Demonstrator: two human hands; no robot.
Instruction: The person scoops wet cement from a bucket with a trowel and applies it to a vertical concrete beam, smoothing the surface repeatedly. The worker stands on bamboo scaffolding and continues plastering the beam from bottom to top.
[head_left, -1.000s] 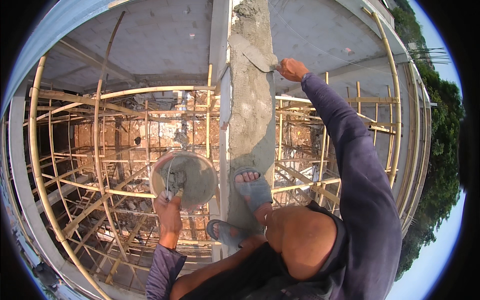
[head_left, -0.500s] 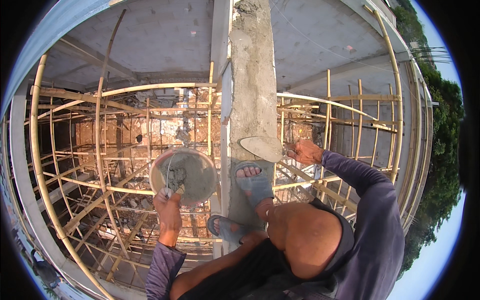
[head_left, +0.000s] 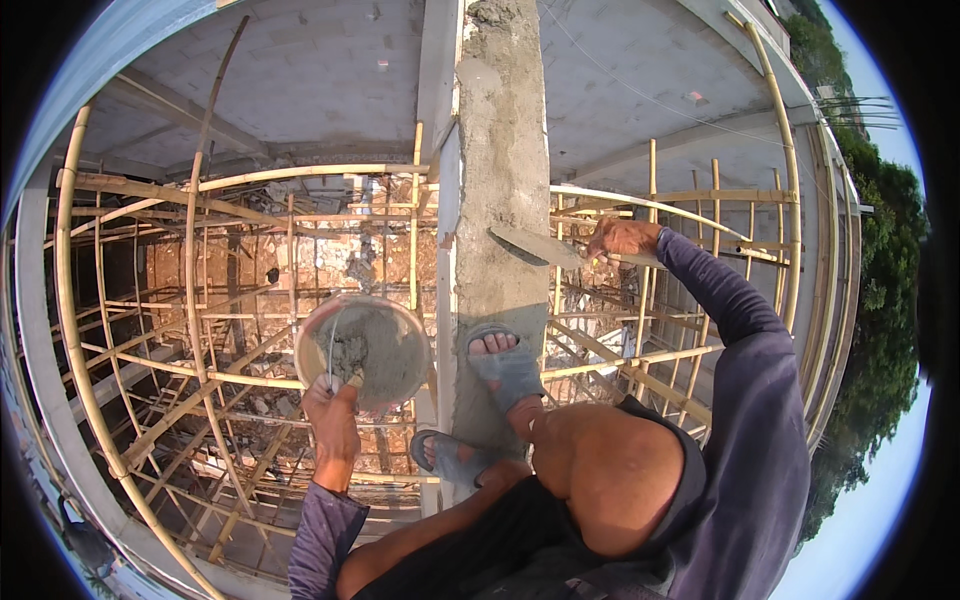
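Observation:
My left hand is closed round the thin wire handle of a round bucket, which hangs left of the narrow concrete beam. Grey wet mortar lies inside it. At the right, my right hand grips a pointed trowel smeared with mortar. Its blade is tilted on edge across the beam top; whether it touches the surface I cannot tell. Rough, damp-looking mortar coats much of that top.
My sandalled feet stand on the beam. Bamboo scaffolding flanks both sides, with rubble-strewn ground far below. Grey block walls rise beyond. A thin line crosses the right wall. Trees stand at far right.
The trowel has moved away from my feet, farther along the beam, and its blade has turned from flat to edge-on. My left hand and the bucket hold nearly the same place.

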